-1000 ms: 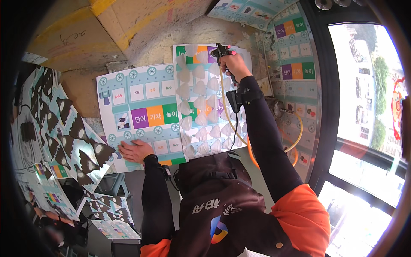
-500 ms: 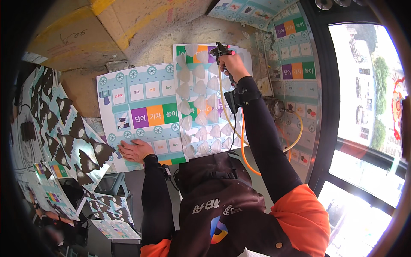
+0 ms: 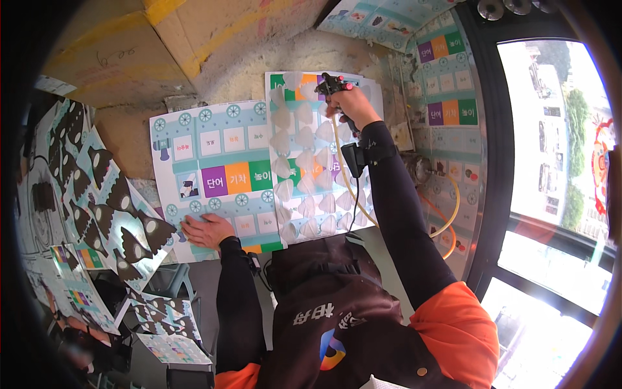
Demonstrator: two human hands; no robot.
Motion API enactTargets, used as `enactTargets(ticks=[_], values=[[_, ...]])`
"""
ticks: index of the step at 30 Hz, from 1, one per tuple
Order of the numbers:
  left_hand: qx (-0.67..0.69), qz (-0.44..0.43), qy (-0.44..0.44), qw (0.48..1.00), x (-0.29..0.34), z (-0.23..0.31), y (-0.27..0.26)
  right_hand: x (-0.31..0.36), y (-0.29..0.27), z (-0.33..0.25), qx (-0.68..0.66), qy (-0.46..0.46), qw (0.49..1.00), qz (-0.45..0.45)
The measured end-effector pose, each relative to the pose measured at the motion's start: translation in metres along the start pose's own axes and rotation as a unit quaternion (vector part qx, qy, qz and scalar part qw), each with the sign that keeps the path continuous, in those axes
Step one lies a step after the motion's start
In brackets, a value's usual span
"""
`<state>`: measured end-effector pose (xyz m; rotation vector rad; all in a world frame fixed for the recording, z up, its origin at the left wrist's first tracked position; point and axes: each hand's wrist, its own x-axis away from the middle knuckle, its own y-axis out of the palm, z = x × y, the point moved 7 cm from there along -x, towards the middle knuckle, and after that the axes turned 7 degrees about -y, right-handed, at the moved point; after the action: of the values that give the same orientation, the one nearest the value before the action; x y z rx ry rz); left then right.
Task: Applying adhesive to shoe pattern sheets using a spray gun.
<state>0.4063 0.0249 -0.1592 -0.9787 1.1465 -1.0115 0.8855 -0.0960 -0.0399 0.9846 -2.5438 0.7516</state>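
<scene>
My right hand (image 3: 355,107) is wrapped round the handle of a black spray gun (image 3: 333,85), held over the far part of the work surface. From the gun a yellowish hose (image 3: 339,155) runs down toward me. Below it, rows of pale, translucent petal-shaped pieces (image 3: 304,159) lie on a printed sheet (image 3: 278,79). My left hand (image 3: 208,231) rests flat, fingers spread, on the near left part of another printed sheet (image 3: 214,153) with coloured blocks and wheel drawings. The two sheets meet or overlap near the middle; which lies on top I cannot tell.
Cardboard boxes (image 3: 116,61) wall off the back left. Sheets bearing dark wing-like shapes (image 3: 103,188) stand at the left. Printed sheets line the right wall (image 3: 453,110), beside a window (image 3: 544,123). A yellow hose loop (image 3: 456,201) hangs right of my arm.
The spray gun has come slightly nearer to me over the petal pieces. The orange hose left of my right forearm has gone from sight there. My left hand stays on the sheet.
</scene>
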Motion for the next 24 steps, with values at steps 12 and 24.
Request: enactTargets(ticks=[12, 24], values=[[-0.006, -0.002, -0.006, 1.0, 0.001, -0.002, 0.001, -0.033, 0.027, -0.02, -0.011, -0.044, 0.999, 0.011], [-0.013, 0.002, 0.001, 1.0, 0.0, -0.002, 0.002, -0.037, 0.03, -0.021, 0.051, -0.014, 0.998, -0.015]])
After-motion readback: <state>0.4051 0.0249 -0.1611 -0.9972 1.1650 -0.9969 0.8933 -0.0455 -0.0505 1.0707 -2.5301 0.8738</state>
